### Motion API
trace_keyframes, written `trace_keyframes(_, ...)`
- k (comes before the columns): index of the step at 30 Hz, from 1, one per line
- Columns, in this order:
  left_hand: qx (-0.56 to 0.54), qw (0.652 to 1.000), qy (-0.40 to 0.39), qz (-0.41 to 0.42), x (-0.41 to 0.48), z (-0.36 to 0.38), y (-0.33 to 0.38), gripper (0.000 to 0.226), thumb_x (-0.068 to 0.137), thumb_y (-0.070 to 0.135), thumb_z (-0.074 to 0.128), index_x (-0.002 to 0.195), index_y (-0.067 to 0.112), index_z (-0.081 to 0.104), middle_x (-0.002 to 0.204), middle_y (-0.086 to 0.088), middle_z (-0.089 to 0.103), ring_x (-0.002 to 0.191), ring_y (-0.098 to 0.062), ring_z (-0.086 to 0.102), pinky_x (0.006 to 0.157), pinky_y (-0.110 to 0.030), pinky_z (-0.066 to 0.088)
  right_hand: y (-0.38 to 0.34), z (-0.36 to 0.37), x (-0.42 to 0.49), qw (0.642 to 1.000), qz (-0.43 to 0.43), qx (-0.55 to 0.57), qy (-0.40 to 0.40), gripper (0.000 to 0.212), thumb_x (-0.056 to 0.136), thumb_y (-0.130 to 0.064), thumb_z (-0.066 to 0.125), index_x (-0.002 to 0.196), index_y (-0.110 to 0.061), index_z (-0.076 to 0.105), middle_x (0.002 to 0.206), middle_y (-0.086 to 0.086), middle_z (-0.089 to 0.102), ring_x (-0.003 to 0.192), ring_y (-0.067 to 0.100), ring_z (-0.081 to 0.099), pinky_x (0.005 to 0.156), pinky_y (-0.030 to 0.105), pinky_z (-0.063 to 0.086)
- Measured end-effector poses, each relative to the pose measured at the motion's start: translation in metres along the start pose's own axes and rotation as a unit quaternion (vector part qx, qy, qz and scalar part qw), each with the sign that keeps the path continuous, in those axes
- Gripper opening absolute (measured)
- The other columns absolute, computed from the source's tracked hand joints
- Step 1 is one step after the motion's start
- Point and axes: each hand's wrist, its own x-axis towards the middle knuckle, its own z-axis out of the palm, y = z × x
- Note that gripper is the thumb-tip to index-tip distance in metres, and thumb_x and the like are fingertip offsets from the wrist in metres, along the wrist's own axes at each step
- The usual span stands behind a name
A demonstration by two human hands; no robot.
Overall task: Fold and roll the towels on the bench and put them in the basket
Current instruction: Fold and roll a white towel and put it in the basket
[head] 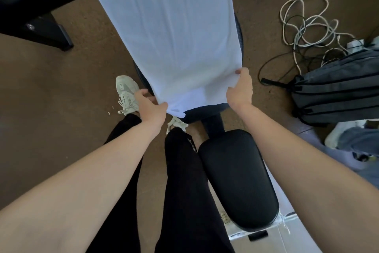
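we see a white towel (pixel 174 33) laid along the bench (pixel 238 177) | left hand (pixel 150 107) pinches its near corner | right hand (pixel 241 88) grips the other near corner

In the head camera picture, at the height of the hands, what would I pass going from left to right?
White shoe → left hand, gripping one towel corner → towel → right hand, gripping the other corner → grey bag on the floor.
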Motion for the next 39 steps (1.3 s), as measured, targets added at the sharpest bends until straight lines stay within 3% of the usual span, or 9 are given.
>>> trace_keyframes(4, 0.033, 0.998, -0.031, -0.051, -0.003, 0.005, -0.010, 0.007, 0.090, -0.001, 0.055, 0.094, 0.001, 0.060, 0.088, -0.006, 0.063, 0.076, -0.020, 0.055, 0.065, -0.029, 0.040, 0.009, -0.003, -0.006, 0.993, 0.075, 0.083, 0.023, 0.050, 0.095, 0.000, 0.058, 0.141, -0.016, 0.047, 0.113, 0.003, 0.060, 0.098, 0.018, 0.060, 0.082, 0.027, 0.048)
trace_keyframes(7, 0.050, 0.996, -0.025, -0.071, -0.007, 0.001, -0.013, 0.030, 0.094, 0.000, 0.046, 0.069, 0.013, 0.036, 0.070, -0.003, 0.040, 0.064, -0.018, 0.032, 0.060, -0.029, 0.028, 0.016, -0.010, -0.005, 0.989, 0.113, 0.076, 0.060, 0.016, 0.099, -0.011, 0.060, 0.112, -0.009, 0.069, 0.098, 0.002, 0.067, 0.094, 0.023, 0.067, 0.076, 0.031, 0.053)
trace_keyframes(14, -0.151, 0.972, -0.104, -0.150, -0.014, -0.010, -0.016, 0.030, 0.107, 0.002, 0.044, 0.125, 0.020, 0.061, 0.116, 0.001, 0.070, 0.101, -0.021, 0.071, 0.084, -0.043, 0.062, 0.014, -0.021, -0.005, 0.970, 0.175, 0.153, 0.074, 0.012, 0.105, -0.022, 0.051, 0.106, -0.015, 0.060, 0.104, 0.006, 0.066, 0.066, 0.015, 0.059, 0.046, 0.022, 0.047)
trace_keyframes(22, -0.136, 0.984, -0.012, -0.114, -0.032, -0.021, -0.001, 0.023, 0.106, 0.027, 0.055, 0.128, 0.030, 0.054, 0.121, -0.004, 0.067, 0.091, -0.022, 0.066, 0.051, -0.026, 0.047, -0.015, -0.043, -0.020, 0.864, 0.207, 0.458, 0.009, 0.032, 0.108, -0.013, 0.045, 0.134, -0.019, 0.062, 0.110, 0.011, 0.068, 0.048, 0.007, 0.044, 0.042, 0.021, 0.034)
trace_keyframes(25, -0.168, 0.975, -0.031, -0.145, -0.035, -0.029, 0.018, 0.033, 0.097, 0.039, 0.071, 0.123, 0.023, 0.057, 0.101, -0.001, 0.065, 0.070, -0.016, 0.057, 0.040, -0.020, 0.035, -0.044, -0.058, -0.020, 0.813, 0.191, 0.549, -0.027, 0.025, 0.109, -0.013, 0.043, 0.121, -0.011, 0.065, 0.101, 0.015, 0.066, 0.053, 0.008, 0.053, 0.047, 0.018, 0.043)
trace_keyframes(28, -0.230, 0.948, -0.059, -0.213, -0.034, -0.043, 0.046, 0.038, 0.092, 0.028, 0.079, 0.122, 0.017, 0.061, 0.106, 0.000, 0.065, 0.082, -0.013, 0.062, 0.040, -0.017, 0.045, -0.081, -0.069, -0.020, 0.796, 0.156, 0.583, -0.057, 0.022, 0.108, -0.011, 0.046, 0.117, -0.008, 0.066, 0.101, 0.016, 0.067, 0.062, 0.012, 0.062, 0.054, 0.019, 0.051)
trace_keyframes(32, -0.324, 0.911, -0.102, -0.234, -0.016, -0.064, 0.099, 0.005, 0.104, 0.009, 0.057, 0.106, 0.007, 0.061, 0.079, 0.003, 0.066, 0.055, -0.005, 0.064, 0.041, -0.012, 0.046, -0.134, -0.077, -0.009, 0.789, 0.098, 0.600, -0.089, 0.021, 0.107, -0.010, 0.047, 0.118, -0.008, 0.065, 0.104, 0.016, 0.071, 0.068, 0.013, 0.068, 0.058, 0.019, 0.055)
trace_keyframes(35, -0.454, 0.842, -0.101, -0.274, 0.008, -0.085, 0.136, 0.009, 0.104, 0.011, 0.058, 0.110, 0.004, 0.060, 0.091, -0.002, 0.056, 0.043, -0.005, 0.053, 0.038, -0.011, 0.042, -0.170, -0.081, 0.008, 0.771, 0.056, 0.618, -0.142, 0.026, 0.108, -0.017, 0.048, 0.129, -0.006, 0.060, 0.116, 0.013, 0.072, 0.088, 0.021, 0.076, 0.070, 0.026, 0.060)
trace_keyframes(39, -0.313, 0.925, 0.112, -0.182, 0.017, -0.087, 0.138, 0.009, 0.096, 0.015, 0.066, 0.104, 0.012, 0.062, 0.097, -0.007, 0.062, 0.066, -0.015, 0.056, 0.059, -0.026, 0.056, -0.190, -0.077, 0.029, 0.856, 0.027, 0.481, -0.186, 0.056, 0.104, -0.018, 0.056, 0.156, -0.018, 0.035, 0.130, 0.013, 0.066, 0.105, 0.032, 0.074, 0.083, 0.037, 0.062)
